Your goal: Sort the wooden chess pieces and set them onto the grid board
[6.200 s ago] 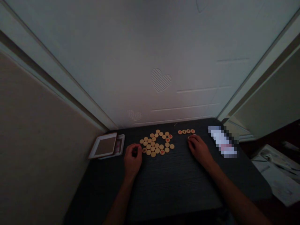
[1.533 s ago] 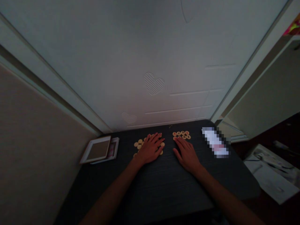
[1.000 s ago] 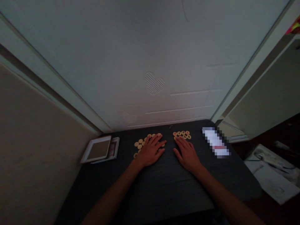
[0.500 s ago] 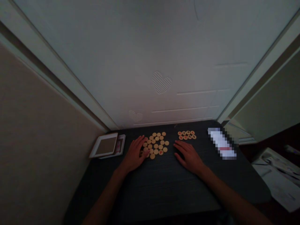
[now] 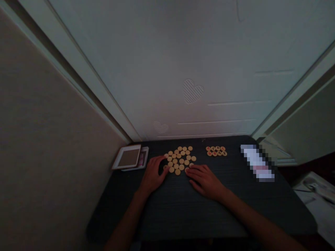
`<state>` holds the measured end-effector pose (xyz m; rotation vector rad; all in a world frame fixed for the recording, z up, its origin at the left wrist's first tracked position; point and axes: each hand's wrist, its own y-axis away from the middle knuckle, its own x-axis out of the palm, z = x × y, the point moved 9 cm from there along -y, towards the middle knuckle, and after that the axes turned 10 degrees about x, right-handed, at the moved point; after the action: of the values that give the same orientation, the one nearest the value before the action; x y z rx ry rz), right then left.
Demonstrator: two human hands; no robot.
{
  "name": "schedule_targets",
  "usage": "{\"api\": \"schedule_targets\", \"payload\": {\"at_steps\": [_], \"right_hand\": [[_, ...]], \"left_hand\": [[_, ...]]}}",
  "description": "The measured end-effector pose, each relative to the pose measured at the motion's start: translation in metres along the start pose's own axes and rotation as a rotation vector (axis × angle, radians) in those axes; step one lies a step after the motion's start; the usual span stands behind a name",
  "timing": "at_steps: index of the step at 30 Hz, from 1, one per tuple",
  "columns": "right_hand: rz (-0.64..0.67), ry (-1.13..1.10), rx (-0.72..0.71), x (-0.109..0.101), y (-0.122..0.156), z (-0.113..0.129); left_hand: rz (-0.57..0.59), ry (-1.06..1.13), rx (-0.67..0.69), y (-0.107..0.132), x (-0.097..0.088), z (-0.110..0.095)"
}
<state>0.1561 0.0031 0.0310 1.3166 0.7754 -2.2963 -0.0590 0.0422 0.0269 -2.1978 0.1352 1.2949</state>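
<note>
Several round wooden xiangqi pieces (image 5: 181,161) lie loosely grouped on the dark table, most with plain sides up. At the group's left edge, my left hand (image 5: 154,174) is open, thumb and fingers apart beside the nearest pieces. My right hand (image 5: 206,181) rests open at the lower right of the group, its fingertips over one or two pieces and partly hiding them. Farther back on the right, two neat rows of xiangqi pieces (image 5: 216,151) show red and black characters. Neither hand grips a piece.
A stack of flat, framed trays or boxes (image 5: 128,158) sits at the table's left back. A blurred-out bright phone-like object (image 5: 258,162) lies on the right. A white wall panel with heart reliefs (image 5: 193,91) rises behind the table (image 5: 183,212); white items (image 5: 311,202) stand lower right.
My right hand has moved left onto the edge of the loose pieces, covering the face-up red one. My left hand has drawn slightly off the pieces. The whole view has shifted a little.
</note>
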Motion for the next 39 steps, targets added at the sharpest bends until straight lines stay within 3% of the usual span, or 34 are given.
{"api": "schedule_targets", "payload": {"at_steps": [4,17,26,39], "right_hand": [[-0.04,-0.026,0.001,-0.004,0.009,-0.007],[-0.21,0.138,0.285,-0.025,0.022,-0.072],[-0.17,0.229,0.345,-0.017,0.019,-0.078],[-0.17,0.173,0.344,-0.022,0.022,-0.08]], "left_hand": [[-0.036,-0.003,-0.008,0.003,-0.002,0.003],[-0.015,-0.06,0.02,0.0,0.0,-0.001],[0.032,-0.056,0.039,0.005,0.002,-0.005],[0.02,-0.045,-0.004,0.011,0.0,-0.004]]}}
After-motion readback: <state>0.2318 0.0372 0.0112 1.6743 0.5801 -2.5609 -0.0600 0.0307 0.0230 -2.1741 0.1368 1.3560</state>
